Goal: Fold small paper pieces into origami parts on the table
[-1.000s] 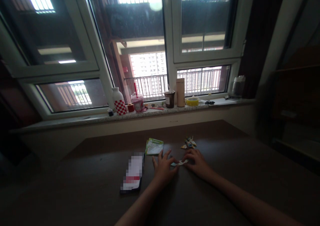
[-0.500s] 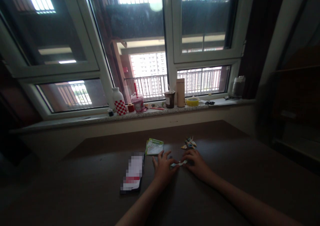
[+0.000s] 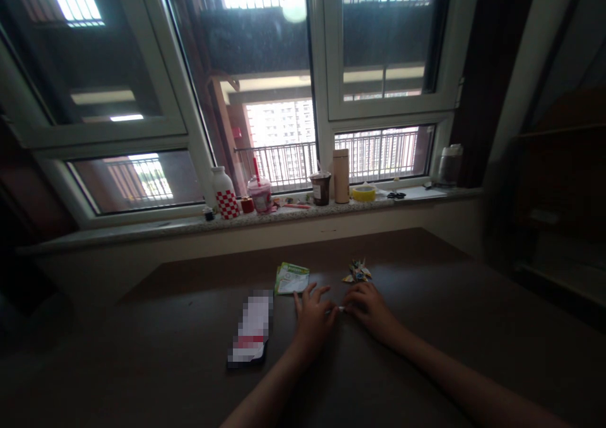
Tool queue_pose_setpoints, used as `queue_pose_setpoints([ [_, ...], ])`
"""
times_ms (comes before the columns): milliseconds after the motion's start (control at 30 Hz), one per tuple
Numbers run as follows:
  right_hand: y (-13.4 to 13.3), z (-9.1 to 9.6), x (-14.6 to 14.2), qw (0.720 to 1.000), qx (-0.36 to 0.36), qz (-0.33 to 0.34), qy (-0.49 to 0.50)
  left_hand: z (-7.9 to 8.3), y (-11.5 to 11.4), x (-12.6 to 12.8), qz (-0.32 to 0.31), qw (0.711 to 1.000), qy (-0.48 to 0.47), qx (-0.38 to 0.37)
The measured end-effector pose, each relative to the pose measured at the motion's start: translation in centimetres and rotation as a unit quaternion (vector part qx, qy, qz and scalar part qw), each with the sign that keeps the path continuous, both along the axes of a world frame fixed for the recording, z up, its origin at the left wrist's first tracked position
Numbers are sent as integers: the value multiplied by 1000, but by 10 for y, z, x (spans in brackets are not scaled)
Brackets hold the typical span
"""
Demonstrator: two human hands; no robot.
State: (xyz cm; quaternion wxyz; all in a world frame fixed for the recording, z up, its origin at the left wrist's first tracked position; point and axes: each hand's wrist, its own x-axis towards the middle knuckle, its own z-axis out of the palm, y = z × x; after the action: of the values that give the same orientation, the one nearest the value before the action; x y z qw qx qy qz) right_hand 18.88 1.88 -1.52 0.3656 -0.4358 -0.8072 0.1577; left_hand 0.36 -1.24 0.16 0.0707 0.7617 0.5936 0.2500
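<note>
While still pinching the folded paper [image 3: 341,308] at both ends, bringing left hand [image 3: 312,317] and right hand [image 3: 368,309] closer than before, nearly hiding it, probably tightening a crease.

Operator: Is any text, label or number legible?

Technician: None. Print on the green-and-white packet [image 3: 291,279] is too small to read. The phone [image 3: 250,330] face is blurred. The folded paper [image 3: 339,309] shows no legible marking.

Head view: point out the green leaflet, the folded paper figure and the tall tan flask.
green leaflet [image 3: 290,279], head view, middle of its printed face.
folded paper figure [image 3: 357,272], head view, its centre.
tall tan flask [image 3: 341,177], head view, middle of its body.
</note>
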Motion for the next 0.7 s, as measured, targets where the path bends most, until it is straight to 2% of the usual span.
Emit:
queue_pose_setpoints([
  [267,0,-1,-1,1000,22,-9,-13,2,1,0,3,999,-42,-9],
  [467,-6,5,-3,997,48,-62,19,2,3,4,18,994,-108,14],
  [700,-10,8,-5,999,11,-30,32,-1,4,6,28,986,-162,35],
])
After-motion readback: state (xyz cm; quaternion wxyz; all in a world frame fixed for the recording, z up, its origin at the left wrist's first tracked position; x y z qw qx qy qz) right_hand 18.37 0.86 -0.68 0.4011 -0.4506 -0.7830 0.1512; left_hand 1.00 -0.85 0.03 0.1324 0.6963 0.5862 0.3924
